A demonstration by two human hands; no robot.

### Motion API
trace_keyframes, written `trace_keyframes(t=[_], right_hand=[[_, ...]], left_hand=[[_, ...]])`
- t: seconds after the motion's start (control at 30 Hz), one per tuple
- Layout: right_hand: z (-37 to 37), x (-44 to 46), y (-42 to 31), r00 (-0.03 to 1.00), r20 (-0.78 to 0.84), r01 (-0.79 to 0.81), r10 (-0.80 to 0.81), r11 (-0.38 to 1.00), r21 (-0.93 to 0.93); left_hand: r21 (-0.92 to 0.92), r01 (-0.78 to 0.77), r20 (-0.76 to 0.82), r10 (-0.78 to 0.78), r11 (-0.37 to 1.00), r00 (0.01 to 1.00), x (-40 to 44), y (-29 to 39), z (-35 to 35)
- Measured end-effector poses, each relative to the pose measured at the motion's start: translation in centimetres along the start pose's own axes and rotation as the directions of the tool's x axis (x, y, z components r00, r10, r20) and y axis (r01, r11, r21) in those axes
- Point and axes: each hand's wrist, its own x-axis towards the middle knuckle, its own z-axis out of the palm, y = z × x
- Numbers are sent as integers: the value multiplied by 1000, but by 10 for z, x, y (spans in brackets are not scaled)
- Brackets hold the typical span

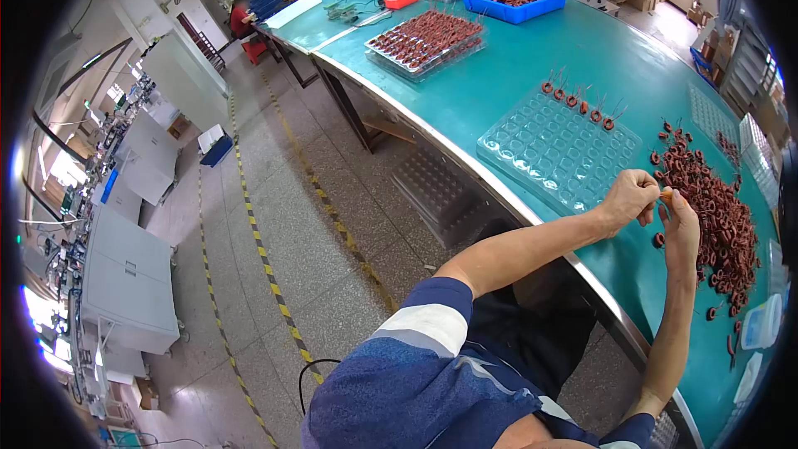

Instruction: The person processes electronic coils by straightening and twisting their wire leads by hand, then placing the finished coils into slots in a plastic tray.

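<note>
My left hand and my right hand meet over the bench, just past the near corner of a clear plastic tray. Between their fingertips is a small orange-brown ring coil, mostly covered by the fingers. The right thumb and finger pinch it; the left fingers are closed at its other side, perhaps on its thin wire leads, too fine to make out. A row of several ring coils with upright wire leads fills the far edge of the clear tray. Beside my right hand lies a big loose pile of reddish-brown ring coils.
A stack of filled coil trays and a blue bin of coils stand farther along the green bench. Red-handled pliers and a lidded plastic box lie at the right. Another person sits far off.
</note>
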Motion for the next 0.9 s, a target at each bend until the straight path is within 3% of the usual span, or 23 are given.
trace_keyframes(t=[0.1, 0.17, 0.2, 0.23, 0.3, 0.33, 0.43, 0.53, 0.73, 0.83, 0.9], right_hand=[[-15, 16, 18, 992, 104, -83, 65, 979, 185], [-1, 16, 19, 994, 98, -68, 56, 990, 125], [4, 11, 20, 996, 89, -5, -3, 996, 85], [22, 0, 6, 999, -47, 10, -12, 999, -39], [27, -9, -7, 989, -86, 108, -122, 983, -151], [23, -11, -11, 990, -83, 106, -117, 986, -128], [7, -7, -9, 997, 48, -57, 59, 997, -48], [19, -12, -7, 989, 138, -35, 53, 991, -132], [26, -14, 1, 983, 181, -2, 19, 996, -93], [30, -13, 0, 980, 198, 12, 22, 985, -170], [27, -8, 6, 955, 276, 187, -108, 942, -277]], left_hand=[[-51, -29, -4, 29, 998, 1000, 1, 1, -2], [57, -80, -32, 82, 995, 996, -3, 11, -2], [-22, -40, -19, 39, 999, 999, -5, 13, -4], [13, -22, 9, 22, 1000, 1000, -3, 12, -8], [35, -15, 37, 14, 999, 999, 1, 9, -17], [-23, -1, 55, 3, 1000, 999, -1, 11, -22], [33, -58, 75, 55, 998, 996, -3, 20, -33], [86, -95, 73, 89, 992, 993, -3, 27, -38], [246, -106, 133, 74, 964, 988, -12, 25, -27], [386, -153, 155, 99, 910, 983, -16, 27, -21], [542, -249, 156, 195, 803, 968, -18, 29, -14]])
